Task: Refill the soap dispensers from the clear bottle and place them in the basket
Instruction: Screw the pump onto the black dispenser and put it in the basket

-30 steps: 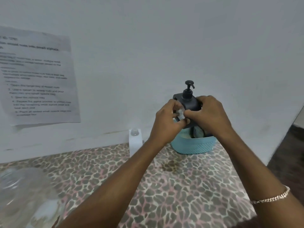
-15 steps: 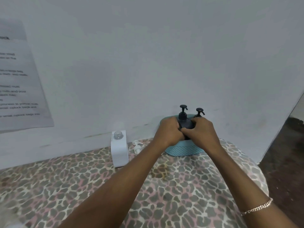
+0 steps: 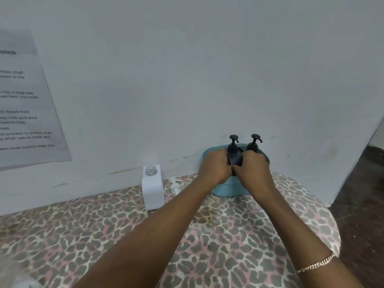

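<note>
While the left hand (image 3: 216,168) and the right hand (image 3: 253,170) clasp it from either side, fingers curled round its body and thumbs meeting in front, a dark pump dispenser (image 3: 234,155) stands upright inside the teal basket (image 3: 230,190), in the basket's left half. A second dark pump dispenser (image 3: 254,144) stands just beside it on the right, also in the basket, its body mostly hidden behind the right hand. Both spouts point to the right. The basket sits at the far edge of the leopard-print tablecloth (image 3: 104,235), against the white wall (image 3: 207,69). To the basket's left, apart from it, a white square dispenser (image 3: 153,190) stands upright with its neck open and no pump fitted. A white pump head (image 3: 174,185) lies on the cloth between that dispenser and the basket. A chain bracelet (image 3: 315,265) circles the right wrist. A printed sheet (image 3: 22,100) hangs on the wall at far left, its text largely blurred.
</note>
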